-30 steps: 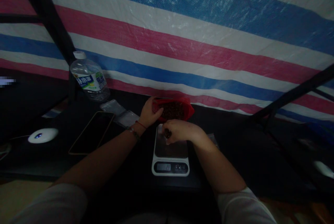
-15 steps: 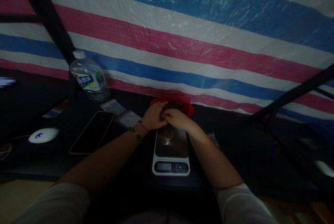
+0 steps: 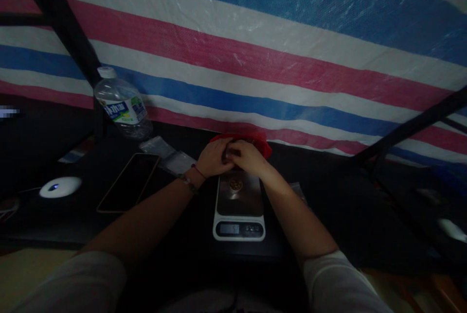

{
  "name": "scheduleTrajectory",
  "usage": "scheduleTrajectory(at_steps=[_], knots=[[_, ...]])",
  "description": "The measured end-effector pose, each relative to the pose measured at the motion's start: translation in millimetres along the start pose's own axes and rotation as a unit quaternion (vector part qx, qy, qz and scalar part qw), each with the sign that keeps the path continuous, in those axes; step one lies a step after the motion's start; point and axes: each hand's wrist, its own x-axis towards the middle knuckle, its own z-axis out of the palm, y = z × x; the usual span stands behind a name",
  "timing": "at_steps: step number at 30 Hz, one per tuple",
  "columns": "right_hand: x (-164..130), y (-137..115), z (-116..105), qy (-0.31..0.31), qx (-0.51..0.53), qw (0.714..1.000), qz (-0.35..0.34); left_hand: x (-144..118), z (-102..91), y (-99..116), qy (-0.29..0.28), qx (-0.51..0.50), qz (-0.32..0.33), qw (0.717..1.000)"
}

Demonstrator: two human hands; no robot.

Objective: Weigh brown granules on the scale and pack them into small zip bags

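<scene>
1. The left hand (image 3: 215, 156) and the right hand (image 3: 246, 156) meet at the mouth of the red bag (image 3: 260, 141), at 12 o'clock from the kitchen scale (image 3: 239, 211). The fingers of both hands are curled and pressed together around something small and dark; whether it is the bag's edge or a pinch of its contents, I cannot tell in this dim light.
2. A small round brownish pile (image 3: 235, 184) sits on the steel platform of the scale, just at 6 o'clock from the hands.
3. Risk: the wrists hang directly over the platform. If one touches it, the reading is probably false.
4. Risk: the bag is soft and stands at the far edge of the scale. A pull on one side can tip it, and the contents may spill on the dark worktop (image 3: 175, 235), where they are hard to see.
5. Risk: the phone (image 3: 128, 182) and the water bottle (image 3: 122, 109) lie at 9 to 10 o'clock, near the left elbow; a wide movement may knock the bottle.
6. The display is too dim to read here, so an error in weight is easy to miss.
</scene>
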Motion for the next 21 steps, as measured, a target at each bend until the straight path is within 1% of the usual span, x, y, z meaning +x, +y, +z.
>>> scheduleTrajectory(at_steps=[2, 3, 5, 8, 11, 13, 17, 19, 21], knots=[[0.8, 4.0, -1.7, 0.038, 0.004, 0.999, 0.004, 0.8, -0.5, 0.1, 0.000, -0.001, -0.020, 1.000], [1.2, 8.1, -1.7, 0.053, -0.001, 0.998, 0.017, 1.2, -0.8, -0.1, -0.001, 0.001, -0.030, 1.000], [1.6, 19.7, 0.2, 0.055, -0.030, 0.996, 0.057, 1.9, -1.3, -1.0, -0.007, 0.007, -0.047, 0.999], [1.0, 38.6, 5.1, -0.009, -0.091, 0.990, 0.108, 2.0, -1.9, -3.0, -0.015, 0.012, -0.065, 0.998], [-0.7, 48.9, 7.2, -0.062, -0.118, 0.983, 0.124, 1.3, -1.8, -4.8, -0.016, 0.011, -0.067, 0.998], [-1.8, 50.7, 6.7, -0.069, -0.125, 0.983, 0.115, 0.9, -1.2, -5.9, -0.016, 0.011, -0.072, 0.997], [-3.0, 50.1, 7.2, -0.045, -0.143, 0.982, 0.111, 1.3, 0.7, -8.0, -0.021, 0.016, -0.093, 0.995], [-3.4, 47.1, 6.2, -0.043, -0.147, 0.981, 0.118, 1.4, 1.8, -8.7, -0.025, 0.016, -0.093, 0.995], [-4.5, 39.2, 0.4, -0.046, -0.140, 0.983, 0.114, 1.1, 2.6, -9.1, -0.023, 0.015, -0.096, 0.995]])
